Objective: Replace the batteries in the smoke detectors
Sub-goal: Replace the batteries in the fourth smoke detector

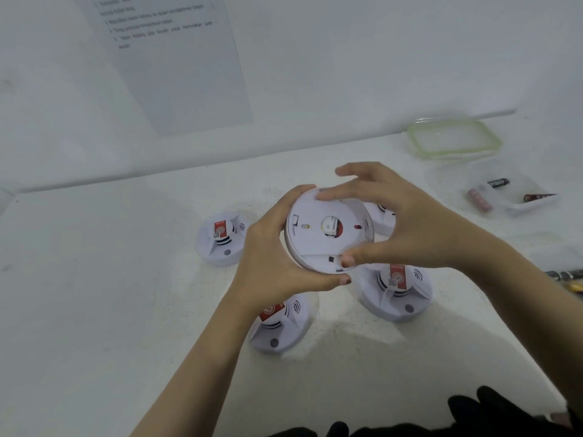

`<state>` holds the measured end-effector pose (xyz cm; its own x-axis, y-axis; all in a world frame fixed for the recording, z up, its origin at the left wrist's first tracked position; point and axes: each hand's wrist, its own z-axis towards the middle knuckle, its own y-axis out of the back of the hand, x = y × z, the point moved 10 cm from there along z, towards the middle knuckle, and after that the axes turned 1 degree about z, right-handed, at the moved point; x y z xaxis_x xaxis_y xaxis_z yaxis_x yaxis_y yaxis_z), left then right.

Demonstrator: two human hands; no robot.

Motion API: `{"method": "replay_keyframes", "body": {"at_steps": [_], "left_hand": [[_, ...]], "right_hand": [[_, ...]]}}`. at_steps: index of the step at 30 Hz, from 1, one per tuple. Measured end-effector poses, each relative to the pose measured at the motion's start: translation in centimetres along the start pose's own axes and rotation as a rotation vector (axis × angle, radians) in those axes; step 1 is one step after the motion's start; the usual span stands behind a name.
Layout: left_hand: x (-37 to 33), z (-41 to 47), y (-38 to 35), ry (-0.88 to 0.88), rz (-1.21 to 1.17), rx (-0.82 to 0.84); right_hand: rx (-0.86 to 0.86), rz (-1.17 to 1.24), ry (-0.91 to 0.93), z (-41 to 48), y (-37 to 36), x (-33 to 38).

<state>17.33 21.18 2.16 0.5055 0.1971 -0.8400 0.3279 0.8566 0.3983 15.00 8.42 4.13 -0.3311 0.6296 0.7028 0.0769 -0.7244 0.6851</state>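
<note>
A round white smoke detector (318,239) is held above the table with its back plate facing me. My left hand (274,257) grips its left and lower rim, thumb under the bottom edge. My right hand (397,225) grips the right side, fingers on the top edge and thumb on the lower edge. Several more white detectors with red labels lie on the white table (94,294): one at the left (220,239), one below my hands (280,323), one at the right (394,291), and one partly hidden behind the held unit (380,216).
A clear plastic tub (511,197) at the right holds loose batteries (498,183). Its green-rimmed lid (454,138) lies behind it by the wall. A tool handle (568,275) pokes in at the right edge. A printed sheet (176,58) hangs on the wall.
</note>
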Motion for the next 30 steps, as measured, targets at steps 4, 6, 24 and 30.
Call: {"method": "replay_keyframes", "body": {"at_steps": [4,6,24,30], "left_hand": [[0.4,0.0,-0.3,-0.001,0.088,0.032],[0.8,-0.2,-0.7,0.003,0.15,0.065],[3.8,-0.8,1.1,0.097,0.217,0.008],[4.2,-1.3,1.9,0.103,0.213,-0.041]], "right_hand": [[0.015,-0.351,0.101,0.1,-0.2,1.0],[0.018,-0.429,0.115,0.2,-0.5,1.1],[0.023,-0.24,0.144,2.2,-3.2,1.3],[0.041,-0.291,0.11,2.7,-3.1,0.4]]}}
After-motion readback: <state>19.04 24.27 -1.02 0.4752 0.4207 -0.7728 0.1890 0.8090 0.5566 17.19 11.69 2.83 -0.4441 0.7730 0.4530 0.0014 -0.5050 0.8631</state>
